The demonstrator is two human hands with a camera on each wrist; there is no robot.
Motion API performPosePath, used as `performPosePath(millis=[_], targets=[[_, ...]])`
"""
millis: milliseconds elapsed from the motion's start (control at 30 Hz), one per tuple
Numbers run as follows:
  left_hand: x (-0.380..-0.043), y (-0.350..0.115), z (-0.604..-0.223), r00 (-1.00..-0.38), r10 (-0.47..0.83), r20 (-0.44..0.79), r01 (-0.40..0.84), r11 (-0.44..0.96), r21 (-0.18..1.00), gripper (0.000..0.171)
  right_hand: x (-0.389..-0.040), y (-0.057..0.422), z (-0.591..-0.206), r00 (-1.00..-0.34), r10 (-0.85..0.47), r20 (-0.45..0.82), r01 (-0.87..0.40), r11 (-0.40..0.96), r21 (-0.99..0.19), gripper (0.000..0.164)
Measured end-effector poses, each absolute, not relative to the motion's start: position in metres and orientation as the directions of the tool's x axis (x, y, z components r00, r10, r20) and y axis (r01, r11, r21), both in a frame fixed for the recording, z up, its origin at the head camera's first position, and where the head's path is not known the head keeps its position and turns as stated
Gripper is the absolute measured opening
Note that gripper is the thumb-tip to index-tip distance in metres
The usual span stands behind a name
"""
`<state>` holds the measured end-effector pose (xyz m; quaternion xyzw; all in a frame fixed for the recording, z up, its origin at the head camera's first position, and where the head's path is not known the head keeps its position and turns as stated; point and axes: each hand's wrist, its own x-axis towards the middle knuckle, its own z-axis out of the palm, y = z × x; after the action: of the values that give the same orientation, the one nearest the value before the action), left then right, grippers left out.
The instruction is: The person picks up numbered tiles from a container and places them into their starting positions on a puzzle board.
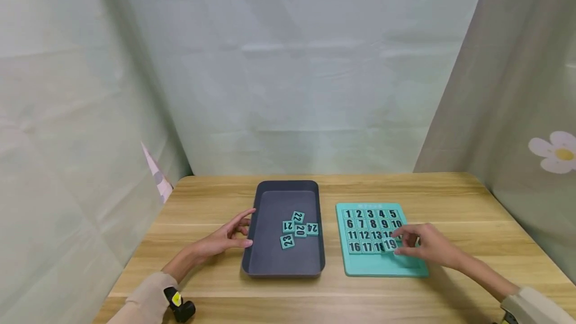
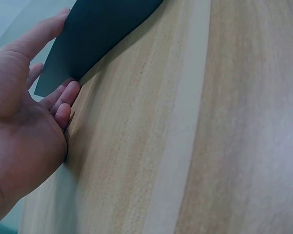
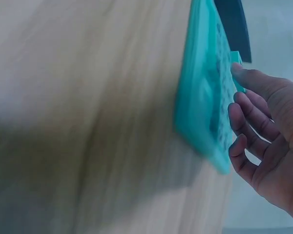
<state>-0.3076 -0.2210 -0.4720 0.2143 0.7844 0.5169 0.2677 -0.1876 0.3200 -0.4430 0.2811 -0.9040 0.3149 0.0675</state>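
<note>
In the head view my right hand (image 1: 434, 246) pinches a number tile marked 19 (image 1: 390, 244) between thumb and fingers. It holds the tile tilted over the turquoise number puzzle board (image 1: 382, 267), just right of tile 18. Several rows of tiles fill the board's upper part, partly hidden by the hand. In the right wrist view, the tile (image 3: 236, 57) shows as a turquoise edge at the fingertips. My left hand (image 1: 220, 239) rests its thumb and fingertips against the left side of a dark grey tray (image 1: 274, 259); its fingers are loosely spread.
Inside the tray lie several loose tiles, among them tile 21 (image 1: 288, 226), tile 23 (image 1: 287, 241) and tile 24 (image 1: 312, 229). Tray and board stand apart on a wooden table (image 1: 216, 284). Pale curtains (image 1: 306, 89) hang behind the table and at both sides.
</note>
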Motion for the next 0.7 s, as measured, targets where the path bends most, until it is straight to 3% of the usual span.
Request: performPosePath(millis=[700], targets=[[-0.305,-0.221,-0.470,-0.759,0.620,-0.201,0.055,0.368,0.928,0.082,-0.180,0.326,-0.456,-0.897,-0.375,0.233,-0.441,0.771,-0.460,0.033]])
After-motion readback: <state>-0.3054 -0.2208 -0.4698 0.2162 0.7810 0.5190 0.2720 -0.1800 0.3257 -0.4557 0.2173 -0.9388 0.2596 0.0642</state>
